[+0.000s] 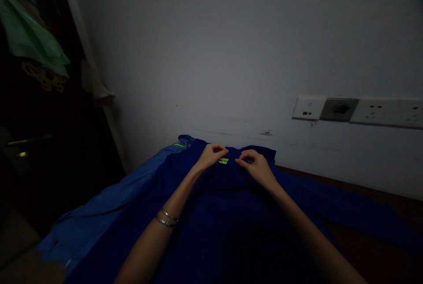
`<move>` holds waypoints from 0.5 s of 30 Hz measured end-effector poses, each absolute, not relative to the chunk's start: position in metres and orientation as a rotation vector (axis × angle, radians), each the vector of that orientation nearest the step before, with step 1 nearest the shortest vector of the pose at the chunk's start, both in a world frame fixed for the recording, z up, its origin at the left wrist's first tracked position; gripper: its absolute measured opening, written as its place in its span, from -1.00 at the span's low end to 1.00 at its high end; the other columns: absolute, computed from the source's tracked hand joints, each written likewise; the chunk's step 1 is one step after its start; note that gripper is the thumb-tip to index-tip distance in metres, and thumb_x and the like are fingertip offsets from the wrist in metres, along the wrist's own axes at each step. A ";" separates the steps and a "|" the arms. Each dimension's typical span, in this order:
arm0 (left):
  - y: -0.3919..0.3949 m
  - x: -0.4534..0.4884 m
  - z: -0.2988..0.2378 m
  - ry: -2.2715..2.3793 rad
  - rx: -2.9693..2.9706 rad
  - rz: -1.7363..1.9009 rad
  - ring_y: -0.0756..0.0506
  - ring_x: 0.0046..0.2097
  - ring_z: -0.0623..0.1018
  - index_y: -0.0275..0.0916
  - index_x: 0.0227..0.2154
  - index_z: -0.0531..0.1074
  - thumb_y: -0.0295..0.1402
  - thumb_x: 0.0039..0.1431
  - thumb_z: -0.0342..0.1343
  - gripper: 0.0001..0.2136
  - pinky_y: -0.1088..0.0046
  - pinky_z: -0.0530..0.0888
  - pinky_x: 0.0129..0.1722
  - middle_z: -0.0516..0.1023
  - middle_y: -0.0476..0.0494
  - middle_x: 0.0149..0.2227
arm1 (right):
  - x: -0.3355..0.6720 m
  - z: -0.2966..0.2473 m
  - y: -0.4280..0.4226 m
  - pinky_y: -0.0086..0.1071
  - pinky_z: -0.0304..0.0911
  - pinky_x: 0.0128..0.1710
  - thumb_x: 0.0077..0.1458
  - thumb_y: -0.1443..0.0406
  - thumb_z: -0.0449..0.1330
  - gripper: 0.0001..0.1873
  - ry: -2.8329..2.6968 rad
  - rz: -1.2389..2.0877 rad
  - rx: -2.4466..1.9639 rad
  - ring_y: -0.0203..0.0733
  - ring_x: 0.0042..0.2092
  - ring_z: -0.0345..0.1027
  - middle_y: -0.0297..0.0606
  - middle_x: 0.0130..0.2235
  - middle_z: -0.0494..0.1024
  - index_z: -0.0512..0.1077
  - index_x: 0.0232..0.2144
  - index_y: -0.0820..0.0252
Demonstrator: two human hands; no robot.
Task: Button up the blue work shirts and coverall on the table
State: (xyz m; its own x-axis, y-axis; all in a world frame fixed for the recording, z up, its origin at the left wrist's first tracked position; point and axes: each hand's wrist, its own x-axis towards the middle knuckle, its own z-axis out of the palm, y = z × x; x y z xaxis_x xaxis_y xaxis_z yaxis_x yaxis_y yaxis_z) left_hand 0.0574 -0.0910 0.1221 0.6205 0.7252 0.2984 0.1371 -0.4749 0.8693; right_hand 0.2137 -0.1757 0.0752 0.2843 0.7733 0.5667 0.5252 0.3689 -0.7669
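Head view shows our left hand (208,156) and right hand (260,169) at the far end of a dark blue garment (228,209), spread across the counter (355,244). Both are half-curled, thumbs near fingertips; whether they grip cloth, we cannot tell.

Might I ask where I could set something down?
The dark brown surface looks bare, though dim, at lower right below the sleeve of the dark blue cloth garment; its collar is crowded by the left hand and right hand.
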 end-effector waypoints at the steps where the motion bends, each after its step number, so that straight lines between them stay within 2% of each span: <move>1: -0.092 0.056 0.125 0.716 1.995 0.861 0.09 -0.53 0.35 -0.38 -0.54 0.39 -0.27 -0.12 0.13 -0.78 0.59 0.28 -0.52 0.37 -0.01 -0.59 | 0.216 0.075 -0.175 -0.34 0.17 -0.25 -0.16 0.18 0.17 -0.82 -1.342 0.269 -1.317 -0.19 -0.28 0.30 -0.26 -0.36 0.43 0.38 -0.57 0.19; 3: -0.094 0.054 0.129 0.737 2.050 0.750 0.08 -0.57 0.35 -0.38 -0.54 0.40 -0.24 -0.11 0.13 -0.76 0.59 0.28 -0.57 0.36 -0.01 -0.62 | 0.219 0.074 -0.173 -0.35 0.16 -0.33 -0.17 0.16 0.17 -0.79 -1.289 0.302 -1.378 -0.20 -0.36 0.29 -0.28 -0.41 0.44 0.39 -0.56 0.20; 7: -0.103 0.056 0.125 0.729 2.093 0.489 0.05 -0.55 0.41 -0.38 -0.47 0.42 -0.22 -0.10 0.13 -0.74 0.60 0.32 -0.61 0.42 -0.07 -0.56 | 0.220 0.075 -0.173 -0.38 0.11 -0.42 -0.20 0.14 0.17 -0.77 -1.224 0.372 -1.447 -0.23 -0.45 0.25 -0.31 -0.50 0.42 0.39 -0.57 0.21; 12: -0.106 0.068 0.112 0.931 2.093 0.705 0.10 -0.61 0.37 -0.38 -0.42 0.38 -0.28 -0.16 0.20 -0.73 0.65 0.30 -0.66 0.36 0.01 -0.61 | 0.218 0.078 -0.177 -0.38 0.10 -0.41 -0.20 0.14 0.16 -0.77 -1.204 0.408 -1.410 -0.24 -0.45 0.25 -0.33 -0.53 0.41 0.38 -0.59 0.21; 15: -0.105 0.070 0.111 0.871 1.992 0.735 0.10 -0.62 0.36 -0.38 -0.42 0.36 -0.33 -0.16 0.20 -0.75 0.66 0.30 -0.69 0.34 0.03 -0.60 | 0.218 0.077 -0.176 -0.39 0.11 -0.39 -0.19 0.15 0.15 -0.78 -1.229 0.407 -1.395 -0.23 -0.42 0.25 -0.33 -0.50 0.41 0.38 -0.57 0.21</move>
State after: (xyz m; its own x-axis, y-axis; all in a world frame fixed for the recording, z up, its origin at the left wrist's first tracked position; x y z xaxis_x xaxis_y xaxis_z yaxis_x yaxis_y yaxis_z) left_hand 0.0701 -0.1049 0.1115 0.5899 0.7876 0.1779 0.3075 -0.4229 0.8524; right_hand 0.2180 -0.1764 0.0771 0.3864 0.8299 0.4024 0.4251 0.2270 -0.8762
